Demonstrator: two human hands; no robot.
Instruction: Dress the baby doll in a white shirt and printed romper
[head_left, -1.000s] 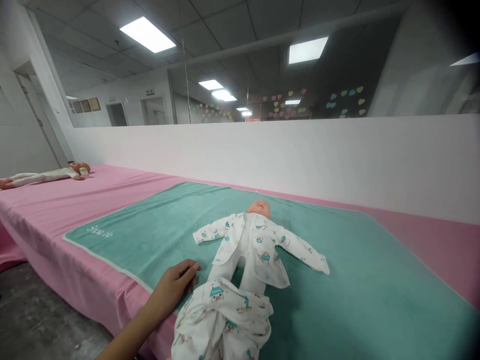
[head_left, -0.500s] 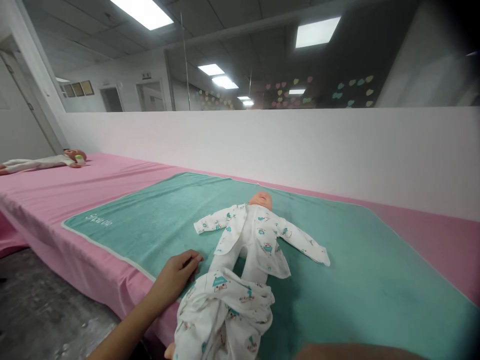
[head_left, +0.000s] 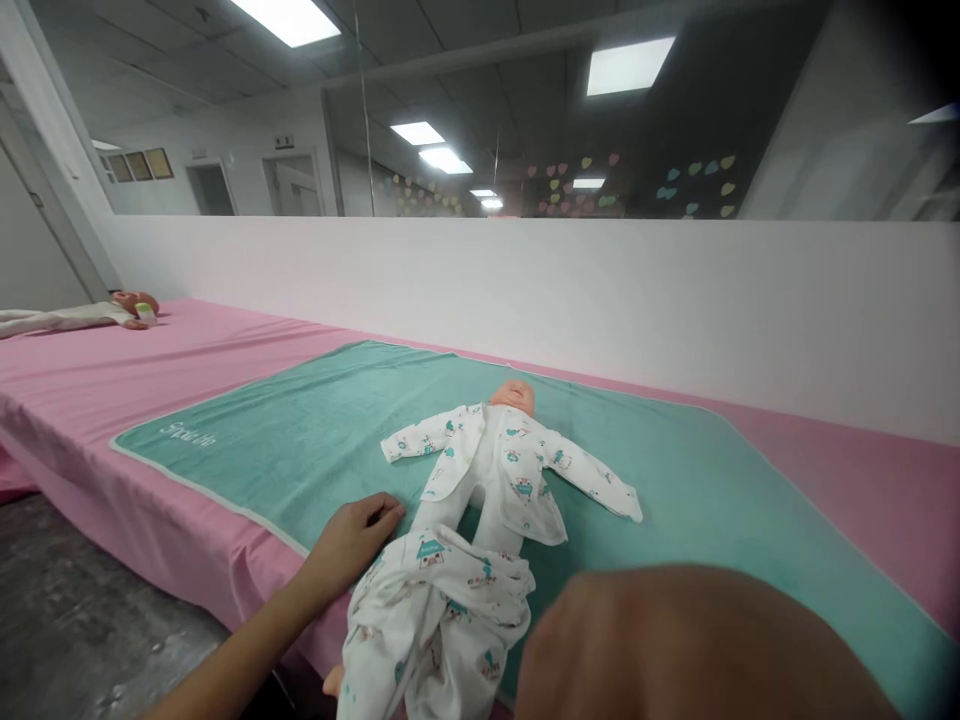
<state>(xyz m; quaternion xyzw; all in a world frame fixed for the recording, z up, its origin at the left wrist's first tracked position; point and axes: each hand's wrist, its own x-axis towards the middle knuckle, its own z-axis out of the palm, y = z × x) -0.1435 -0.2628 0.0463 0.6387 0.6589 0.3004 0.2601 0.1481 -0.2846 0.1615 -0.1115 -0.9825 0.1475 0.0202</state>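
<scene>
Doll [head_left: 489, 450] lies face-up on the teal blanket [head_left: 660, 480].

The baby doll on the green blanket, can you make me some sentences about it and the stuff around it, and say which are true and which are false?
1. The near doll lies on the green blanket. True.
2. Its jacket is closed in front. False: it hangs open.
3. The left hand is beside the doll. True.
4. The patterned trousers reach its waist. False: they are bunched lower, on its legs.
5. The far doll lies on pink cloth. True.
</scene>
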